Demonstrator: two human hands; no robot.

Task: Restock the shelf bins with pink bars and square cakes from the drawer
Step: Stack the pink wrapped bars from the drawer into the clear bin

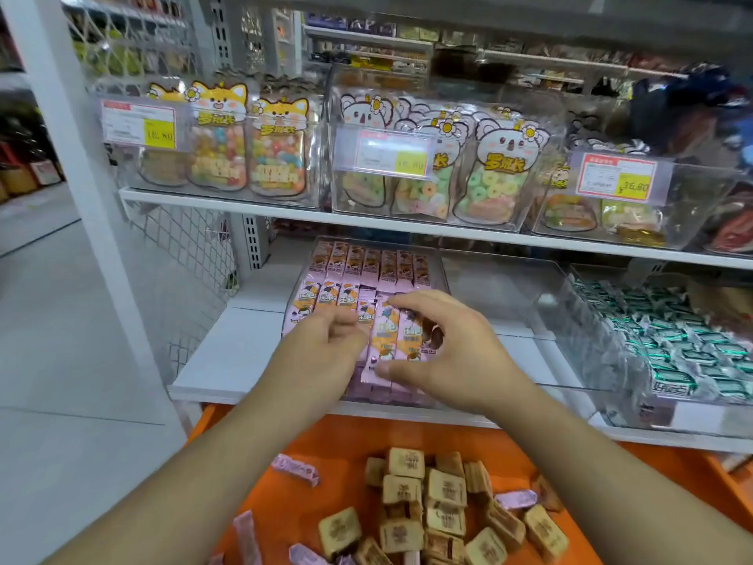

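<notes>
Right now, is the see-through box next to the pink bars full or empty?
Empty: the clear bin beside the pink bars shows only its bare walls and the shelf below.

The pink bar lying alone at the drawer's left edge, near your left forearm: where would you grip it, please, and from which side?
Pinch the pink bar across its narrow middle, coming straight down from above. It lies flat and slightly angled on the orange drawer floor, apart from the square cakes, so both long edges look free for fingertips.

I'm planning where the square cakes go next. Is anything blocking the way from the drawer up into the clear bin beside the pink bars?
Nothing visible does. The square cakes lie loose in the orange drawer, and the clear bin above is open-topped and looks empty. Both hands, left hand and right hand, are over the pink bars beside it.
</notes>
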